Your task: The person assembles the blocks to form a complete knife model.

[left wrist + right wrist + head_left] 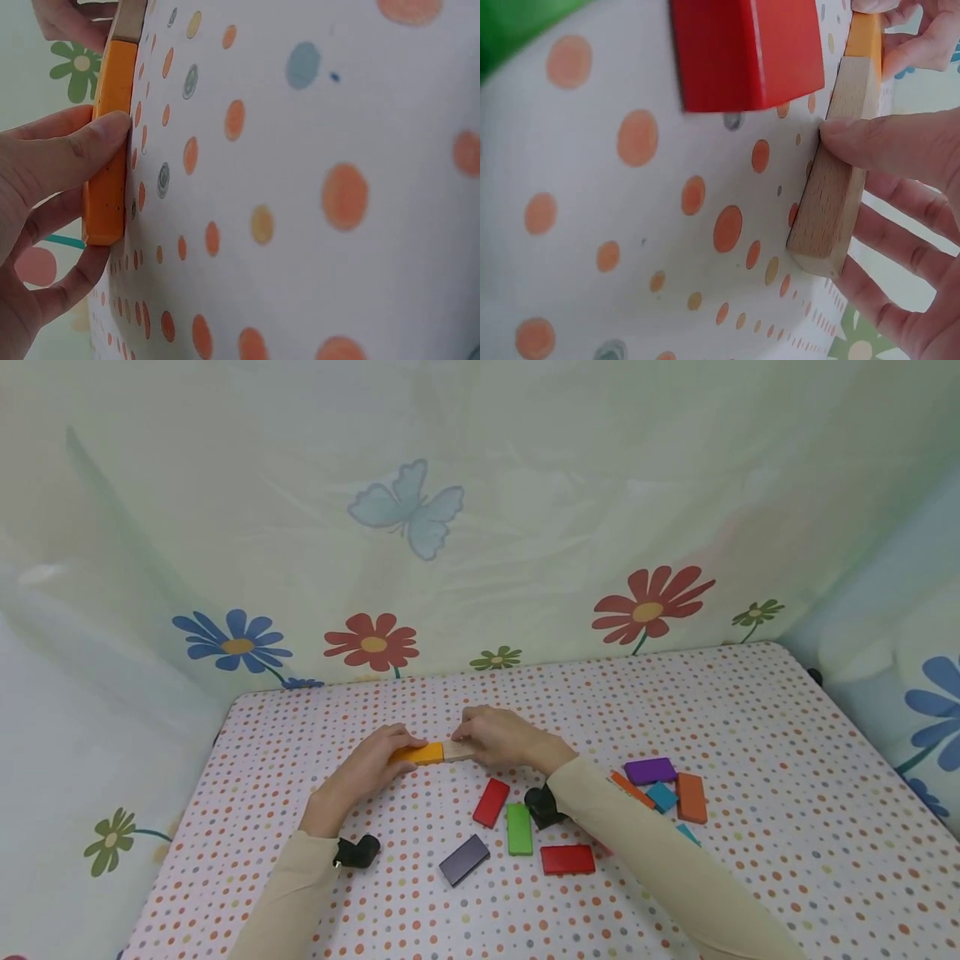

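Lying toward the table's far edge point(562, 669), an orange block point(428, 754) is pinched by the left hand point(371, 763). An abutting wooden block point(825, 202) is pinched by the right hand point(502, 737).

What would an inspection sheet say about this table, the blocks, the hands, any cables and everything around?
Surface: dotted tabletop.
Job's things: orange block and wooden block, touching end to end.
Clutter: purple block, green block, gray block and other coloured blocks.
Hands: left hand holds the orange block; right hand holds the wooden block.
Cables: nothing seen.
Surroundings: pale backdrop with printed flowers and butterfly.
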Available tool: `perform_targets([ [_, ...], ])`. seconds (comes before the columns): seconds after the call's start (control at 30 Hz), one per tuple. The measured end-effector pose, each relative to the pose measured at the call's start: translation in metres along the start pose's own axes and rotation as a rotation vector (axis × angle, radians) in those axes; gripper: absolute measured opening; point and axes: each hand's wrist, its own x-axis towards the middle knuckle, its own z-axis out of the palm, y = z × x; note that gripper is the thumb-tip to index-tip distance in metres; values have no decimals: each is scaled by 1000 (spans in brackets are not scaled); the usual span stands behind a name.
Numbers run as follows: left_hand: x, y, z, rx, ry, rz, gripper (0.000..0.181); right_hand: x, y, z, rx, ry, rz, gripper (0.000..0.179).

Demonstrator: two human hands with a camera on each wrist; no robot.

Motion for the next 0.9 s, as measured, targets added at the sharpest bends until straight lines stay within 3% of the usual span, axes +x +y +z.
perform_targets([
  [0.23, -2, 0, -1, -15, 3, -13, 38, 2, -3, 0, -25, -9, -8, 38],
  [0.43, -2, 0, 2, -24, 7, 0, 37, -3, -4, -1, -26, -1, 45, 38],
  [0.67, -1, 1, 4, -24, 9, 9, 37, -28, -5, -13, -40, 76, 83, 38],
  [0.9, -3, 3, 2, -28, 1, -18, 37, -63, -14, -34, -12, 111, -19, 38],
])
